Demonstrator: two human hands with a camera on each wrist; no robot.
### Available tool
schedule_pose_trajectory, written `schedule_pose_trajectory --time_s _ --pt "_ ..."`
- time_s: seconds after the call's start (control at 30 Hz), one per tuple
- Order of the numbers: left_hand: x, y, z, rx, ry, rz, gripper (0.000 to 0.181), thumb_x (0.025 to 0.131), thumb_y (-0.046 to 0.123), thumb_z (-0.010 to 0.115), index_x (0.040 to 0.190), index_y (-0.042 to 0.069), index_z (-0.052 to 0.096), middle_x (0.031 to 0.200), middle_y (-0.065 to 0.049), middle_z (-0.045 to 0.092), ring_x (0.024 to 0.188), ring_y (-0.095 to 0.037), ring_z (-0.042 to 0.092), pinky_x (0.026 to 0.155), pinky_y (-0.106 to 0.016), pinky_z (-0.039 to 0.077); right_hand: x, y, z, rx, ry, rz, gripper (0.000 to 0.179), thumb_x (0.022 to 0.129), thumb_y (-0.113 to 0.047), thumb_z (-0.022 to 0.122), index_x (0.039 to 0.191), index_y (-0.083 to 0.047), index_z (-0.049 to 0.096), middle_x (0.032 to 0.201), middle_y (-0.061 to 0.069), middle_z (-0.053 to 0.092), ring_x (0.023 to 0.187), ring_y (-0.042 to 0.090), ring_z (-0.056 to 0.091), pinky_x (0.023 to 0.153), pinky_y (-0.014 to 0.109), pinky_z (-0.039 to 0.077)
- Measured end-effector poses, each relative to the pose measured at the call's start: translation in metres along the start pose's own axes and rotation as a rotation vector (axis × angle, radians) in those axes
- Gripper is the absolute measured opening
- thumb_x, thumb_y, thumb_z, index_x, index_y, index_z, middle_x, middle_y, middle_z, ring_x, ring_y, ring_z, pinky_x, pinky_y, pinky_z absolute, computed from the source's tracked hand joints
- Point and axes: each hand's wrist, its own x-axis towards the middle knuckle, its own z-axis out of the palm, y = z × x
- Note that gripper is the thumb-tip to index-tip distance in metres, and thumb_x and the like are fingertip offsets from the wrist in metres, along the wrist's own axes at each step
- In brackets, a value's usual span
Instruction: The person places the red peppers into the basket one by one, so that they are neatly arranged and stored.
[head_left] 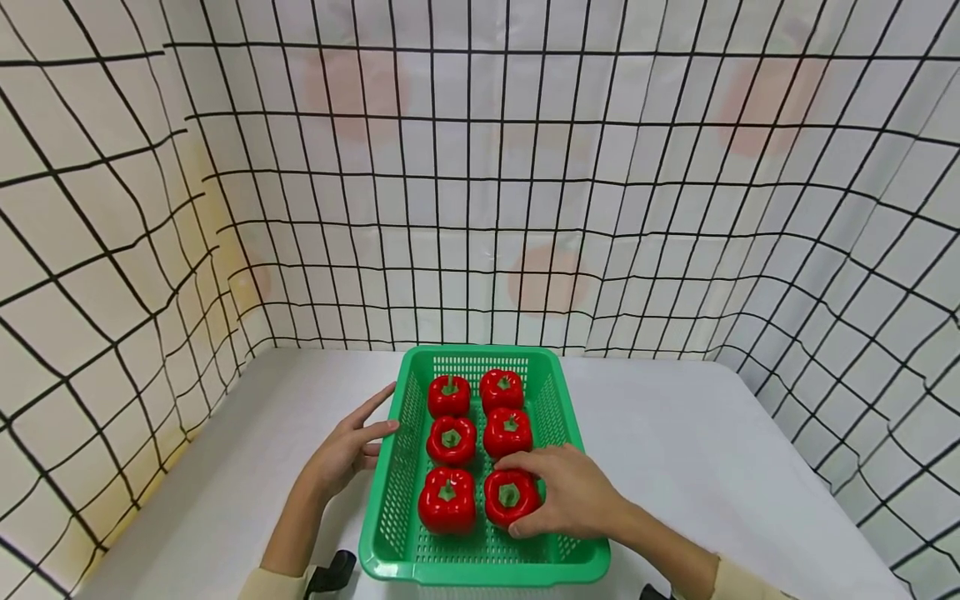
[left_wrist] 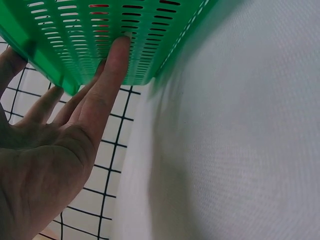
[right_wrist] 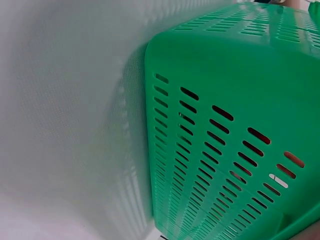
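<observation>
Several red bell peppers with green stems stand in two columns inside a green slotted plastic basket (head_left: 487, 573). My right hand (head_left: 573, 492) reaches over the basket's right rim. It holds the front right bell pepper (head_left: 512, 498), fingers at its far side and thumb at its near side. Left of that one sits another bell pepper (head_left: 447, 502). Against the basket's left side rests my left hand (head_left: 341, 454), its thumb at the rim. In the left wrist view, straight fingers (left_wrist: 102, 95) touch the slotted outer wall. The right wrist view shows only the basket's outer wall (right_wrist: 210, 150), with the pepper hidden behind it.
The basket stands on a white-covered table (head_left: 660, 433). A black grid net (head_left: 495, 179) hangs over pale sheets at the back and both sides. Further bell peppers (head_left: 501, 390) fill the basket's middle and far rows. A black strap (head_left: 333, 572) shows at the left wrist.
</observation>
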Motion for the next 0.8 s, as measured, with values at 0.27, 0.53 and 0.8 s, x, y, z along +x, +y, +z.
schedule_pose_trajectory --time_s 0.27,0.53,0.8 --pt "-0.0001 -0.0001 0.0005 -0.01 0.005 -0.01 0.073 0.098 0.031 0.067 0.16 0.039 0.028 0.142 -0.022 0.059 0.1 -0.039 0.075 0.083 -0.05 0.062 0.0006 -0.0006 0.0002 -0.023 -0.011 0.014 0.065 0.071 -0.058 0.082 0.127 -0.03 0.066 0.112 -0.016 0.072 0.105 0.011 0.064 0.092 0.045 0.052" --pt "-0.0001 -0.0009 0.0014 -0.017 -0.009 0.0 0.073 0.099 0.03 0.066 0.161 0.036 0.027 0.144 -0.024 0.057 0.103 -0.04 0.073 0.084 -0.049 0.061 -0.0008 -0.001 0.0009 -0.02 -0.024 0.041 0.062 0.07 -0.057 0.082 0.124 -0.034 0.064 0.103 -0.023 0.069 0.099 0.008 0.061 0.091 0.043 0.052" --pt "-0.0008 -0.0006 0.0016 -0.002 -0.001 0.006 0.074 0.098 0.031 0.066 0.161 0.035 0.026 0.143 -0.024 0.058 0.102 -0.039 0.074 0.084 -0.05 0.062 -0.0006 -0.002 0.0001 -0.037 -0.031 0.044 0.059 0.073 -0.054 0.081 0.124 -0.035 0.062 0.097 -0.025 0.067 0.094 0.006 0.058 0.089 0.04 0.05"
